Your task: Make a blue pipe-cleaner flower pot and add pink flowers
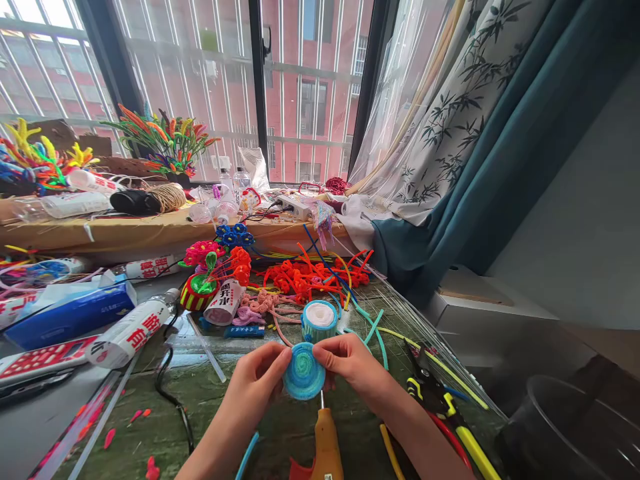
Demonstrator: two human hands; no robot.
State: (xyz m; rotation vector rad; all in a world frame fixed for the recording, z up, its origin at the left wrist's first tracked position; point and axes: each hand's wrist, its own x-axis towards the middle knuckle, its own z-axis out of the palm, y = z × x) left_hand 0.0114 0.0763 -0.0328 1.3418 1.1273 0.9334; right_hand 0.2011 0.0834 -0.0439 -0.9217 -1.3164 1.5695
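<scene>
Between my two hands is a round blue disc (304,371) coiled from fuzzy pipe cleaner, its spiral face toward me. My left hand (260,373) pinches its left edge between thumb and fingers. On the upper right edge, my right hand (345,360) grips it the same way. Just beyond the disc stands a small blue-green pot (319,320) with a white filling on top. An orange glue gun (327,443) lies below the disc, its metal nozzle pointing up toward it.
Red pipe-cleaner pieces (305,277) pile up behind the pot. Yellow-handled pliers (440,400) lie at the right, near a clear bin (565,420). A printed plastic bottle (133,330), a blue box (73,313) and a striped flower pot (197,293) stand or lie at left.
</scene>
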